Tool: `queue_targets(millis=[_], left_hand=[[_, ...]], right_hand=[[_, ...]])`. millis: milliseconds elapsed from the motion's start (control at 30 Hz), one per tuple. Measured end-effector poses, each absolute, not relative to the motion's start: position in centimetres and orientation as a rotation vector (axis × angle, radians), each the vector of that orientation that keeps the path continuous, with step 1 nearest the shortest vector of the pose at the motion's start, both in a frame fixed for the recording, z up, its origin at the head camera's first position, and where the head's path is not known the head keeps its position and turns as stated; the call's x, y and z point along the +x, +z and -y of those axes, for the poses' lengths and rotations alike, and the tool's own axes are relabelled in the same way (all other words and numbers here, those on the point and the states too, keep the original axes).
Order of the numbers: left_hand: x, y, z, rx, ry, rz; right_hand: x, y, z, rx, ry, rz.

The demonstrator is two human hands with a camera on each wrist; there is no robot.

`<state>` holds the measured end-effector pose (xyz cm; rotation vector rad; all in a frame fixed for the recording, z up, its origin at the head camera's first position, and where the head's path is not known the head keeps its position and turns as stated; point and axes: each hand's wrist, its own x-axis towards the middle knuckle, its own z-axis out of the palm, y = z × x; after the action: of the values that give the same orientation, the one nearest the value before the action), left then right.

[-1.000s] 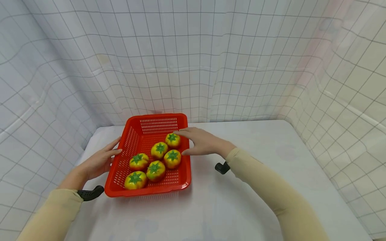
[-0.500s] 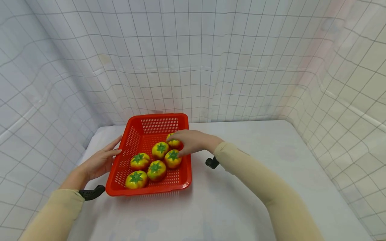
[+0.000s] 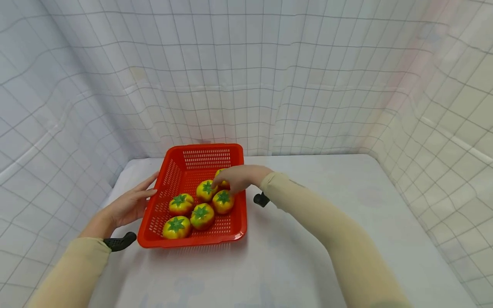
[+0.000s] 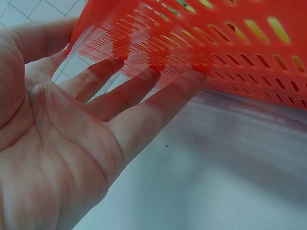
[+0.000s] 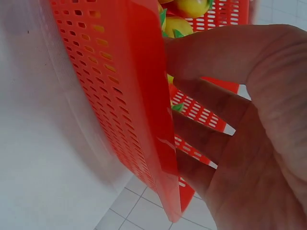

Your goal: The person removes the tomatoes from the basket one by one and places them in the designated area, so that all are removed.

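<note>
Several yellow-red toy-like tomatoes with green star-shaped tops, such as the front-left tomato (image 3: 176, 227), lie in a red slotted plastic basket (image 3: 192, 243). My left hand (image 3: 129, 207) is at the basket's left side. In the left wrist view its fingertips (image 4: 194, 79) touch the outer wall, fingers nearly straight, thumb by the rim. Over the right rim reaches my right hand (image 3: 240, 176), bent down around the far-right tomato (image 3: 221, 172) and partly covering it. Its thumb is beside the right-hand tomato (image 3: 223, 202). In the right wrist view the rim hides its fingertips, so I cannot tell whether they grip.
The basket stands on the left half of a white-covered table (image 3: 323, 205). A white grid-patterned curtain (image 3: 254, 85) hangs behind the table and along both sides. Each wrist carries a black device, such as the left one (image 3: 121, 242).
My right hand has moved left and down into the basket, over the far-right tomato. My left hand stays at the basket's left side. The tomatoes keep their places.
</note>
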<state>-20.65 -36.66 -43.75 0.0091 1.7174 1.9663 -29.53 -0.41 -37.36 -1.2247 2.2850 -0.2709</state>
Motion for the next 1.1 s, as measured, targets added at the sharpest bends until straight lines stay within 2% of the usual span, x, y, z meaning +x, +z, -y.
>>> queue_targets(millis=[667, 1100], left_hand=[[-20.6, -43.7, 36.6, 0.027, 1.985, -1.683], [-20.4, -43.7, 36.7, 0.036, 1.985, -1.682]], right_hand=[[-30.0, -38.5, 1.9, -1.178, -0.129, -2.222], [-29.9, -39.8, 2.3, -1.298, -0.035, -2.218]])
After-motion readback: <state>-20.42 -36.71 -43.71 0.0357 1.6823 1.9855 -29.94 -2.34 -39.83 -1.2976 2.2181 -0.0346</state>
